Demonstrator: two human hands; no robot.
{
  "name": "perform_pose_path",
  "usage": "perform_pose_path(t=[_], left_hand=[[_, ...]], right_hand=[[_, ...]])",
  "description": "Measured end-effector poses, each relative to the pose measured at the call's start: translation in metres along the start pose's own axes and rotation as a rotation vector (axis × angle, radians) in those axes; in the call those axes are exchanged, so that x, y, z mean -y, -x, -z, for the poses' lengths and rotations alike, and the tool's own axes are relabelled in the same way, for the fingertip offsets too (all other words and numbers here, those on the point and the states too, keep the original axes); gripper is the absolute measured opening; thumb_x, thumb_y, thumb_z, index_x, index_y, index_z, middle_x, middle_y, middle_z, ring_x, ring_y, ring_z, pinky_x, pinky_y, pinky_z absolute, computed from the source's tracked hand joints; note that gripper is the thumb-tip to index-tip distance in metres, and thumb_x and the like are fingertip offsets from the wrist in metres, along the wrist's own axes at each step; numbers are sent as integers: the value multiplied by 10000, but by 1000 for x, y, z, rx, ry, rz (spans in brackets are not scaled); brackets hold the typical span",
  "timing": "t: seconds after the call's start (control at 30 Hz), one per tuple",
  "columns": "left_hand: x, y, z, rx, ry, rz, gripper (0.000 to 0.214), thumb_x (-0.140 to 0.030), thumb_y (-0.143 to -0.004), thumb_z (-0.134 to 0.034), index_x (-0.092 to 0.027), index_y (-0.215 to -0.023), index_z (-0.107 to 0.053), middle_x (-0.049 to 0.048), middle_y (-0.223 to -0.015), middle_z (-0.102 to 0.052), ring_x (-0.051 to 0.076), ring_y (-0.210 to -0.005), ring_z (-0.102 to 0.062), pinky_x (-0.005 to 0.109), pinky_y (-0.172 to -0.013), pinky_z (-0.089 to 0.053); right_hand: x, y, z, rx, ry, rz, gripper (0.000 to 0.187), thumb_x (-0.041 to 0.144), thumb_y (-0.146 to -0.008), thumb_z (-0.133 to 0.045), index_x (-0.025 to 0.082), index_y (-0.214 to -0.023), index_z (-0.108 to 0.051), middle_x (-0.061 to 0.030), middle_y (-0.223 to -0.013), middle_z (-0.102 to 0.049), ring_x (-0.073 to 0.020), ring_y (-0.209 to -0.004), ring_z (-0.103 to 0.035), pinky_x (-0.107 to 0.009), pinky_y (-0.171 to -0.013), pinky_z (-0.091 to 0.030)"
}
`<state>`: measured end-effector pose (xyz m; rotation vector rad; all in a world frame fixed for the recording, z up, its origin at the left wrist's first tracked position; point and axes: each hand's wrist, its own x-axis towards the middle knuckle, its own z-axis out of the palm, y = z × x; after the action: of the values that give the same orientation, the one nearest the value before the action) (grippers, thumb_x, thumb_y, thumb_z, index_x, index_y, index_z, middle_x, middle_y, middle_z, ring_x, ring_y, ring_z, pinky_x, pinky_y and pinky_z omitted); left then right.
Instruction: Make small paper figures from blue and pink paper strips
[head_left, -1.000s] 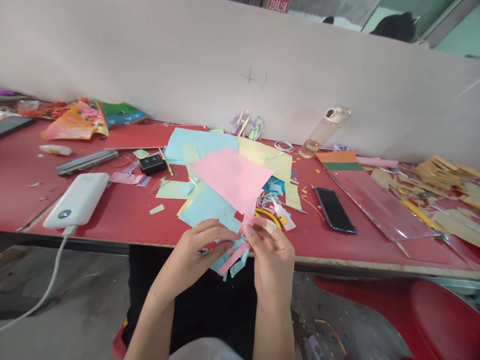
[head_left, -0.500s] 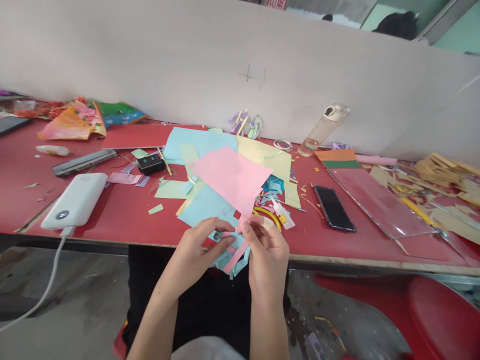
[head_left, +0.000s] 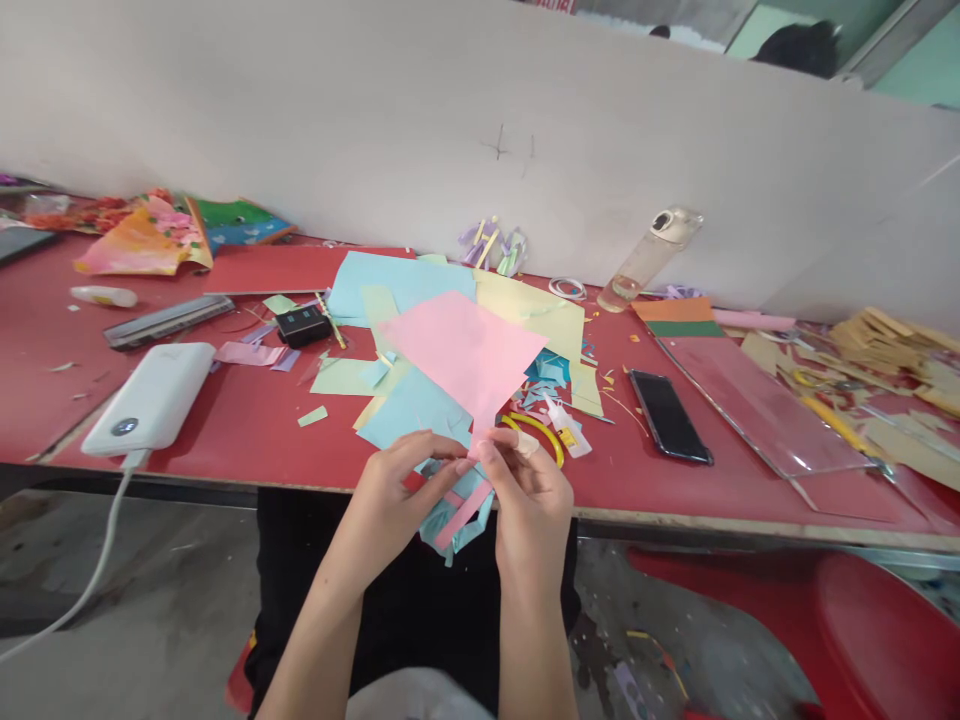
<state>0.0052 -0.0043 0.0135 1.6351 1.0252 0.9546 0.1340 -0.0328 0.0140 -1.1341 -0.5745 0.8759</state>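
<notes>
A small craft of folded blue and pink paper strips [head_left: 459,512] hangs between my hands at the table's front edge. My left hand [head_left: 409,490] pinches its upper left side between thumb and fingers. My right hand [head_left: 531,492] grips the pink part at its top, with what looks like a bandage around one finger. Just beyond lies a pink paper sheet [head_left: 465,350], over a blue sheet [head_left: 416,405] and a yellow sheet [head_left: 551,310]. Beside my right hand are yellow-handled scissors [head_left: 551,437], partly hidden, and a small glue bottle [head_left: 568,428].
On the red table [head_left: 247,420] are a white power bank [head_left: 154,395] with a cable, a black box [head_left: 303,326], a phone [head_left: 670,416] and a leaning water bottle [head_left: 649,262]. Paper scraps are scattered about. A red stool [head_left: 889,640] stands at lower right.
The paper craft has tilted and dropped slightly, its lower end swinging left. My left fingers have shifted closer to my right fingertips at its top.
</notes>
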Motion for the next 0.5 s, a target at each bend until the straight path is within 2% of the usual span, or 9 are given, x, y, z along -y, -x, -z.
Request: perform_pose_path(t=[0.2, 0.33, 0.5], left_hand=[[3, -1, 4, 22, -21, 37, 181, -374, -971, -634, -245, -945, -758, 17, -944, -741, 160, -793, -695, 242, -679, -566], [7, -1, 10, 30, -77, -12, 135, -331, -976, -642, -252, -948, -748, -5, -930, -746, 162, -819, -699, 287, -795, -546], [11, -2, 13, 39, -129, -73, 132, -309, -979, -648, -227, -929, -739, -7, -868, -728, 158, -785, -666, 315, -874, -528]], right_hand=[[-2, -7, 10, 69, -8, 142, 67, 261, -814, -819, 233, -867, -791, -9, -826, -765, -155, -757, -717, -269, -715, -592], [6, -7, 15, 119, 86, 95, 52, 247, -836, -792, 242, -887, -798, -24, -889, -772, -192, -853, -739, -305, -779, -616], [12, -6, 20, 237, 233, 103, 21, 255, -841, -785, 234, -843, -786, -28, -863, -764, -203, -855, -737, -295, -787, -615]])
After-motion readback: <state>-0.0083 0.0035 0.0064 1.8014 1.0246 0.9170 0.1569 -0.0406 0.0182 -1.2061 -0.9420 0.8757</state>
